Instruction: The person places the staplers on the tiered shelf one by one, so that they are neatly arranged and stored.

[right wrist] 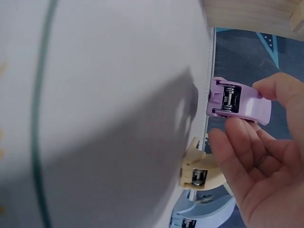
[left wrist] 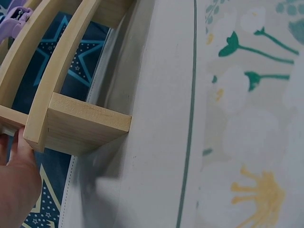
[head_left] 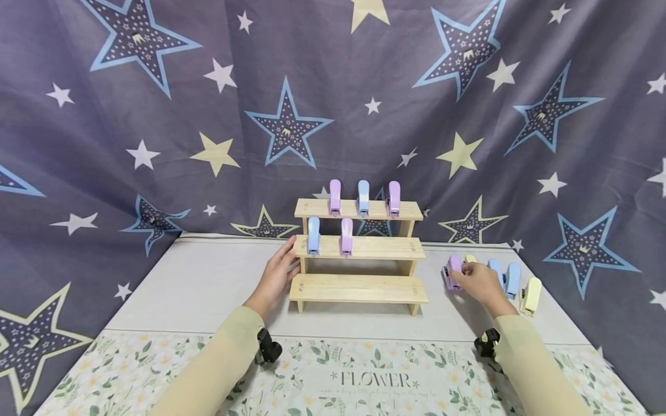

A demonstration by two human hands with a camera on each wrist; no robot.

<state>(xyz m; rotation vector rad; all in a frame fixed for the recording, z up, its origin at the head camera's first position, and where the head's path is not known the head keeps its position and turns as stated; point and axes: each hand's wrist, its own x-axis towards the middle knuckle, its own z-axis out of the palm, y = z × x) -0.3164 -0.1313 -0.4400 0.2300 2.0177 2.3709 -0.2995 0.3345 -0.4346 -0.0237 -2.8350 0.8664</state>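
Observation:
A three-tier wooden stand (head_left: 382,247) stands on the table, and my left hand (head_left: 274,277) holds the left end of its middle tier. In the left wrist view the fingers (left wrist: 23,149) meet that board's end. At the right, my right hand (head_left: 481,283) pinches a purple hole punch (right wrist: 247,102) between thumb and fingers. Beside it are a yellow hole punch (right wrist: 202,173) and a blue hole punch (right wrist: 204,213). On the top tier are two purple punches and a blue punch (head_left: 363,196); the middle tier bears a blue punch (head_left: 313,236) and a purple punch (head_left: 347,236).
Another blue punch (head_left: 512,280) and a pale yellow punch (head_left: 531,296) stand farther right on the table. A flower-print mat (head_left: 385,352) covers the front of the table. Behind the stand hangs a star-patterned curtain (head_left: 338,138).

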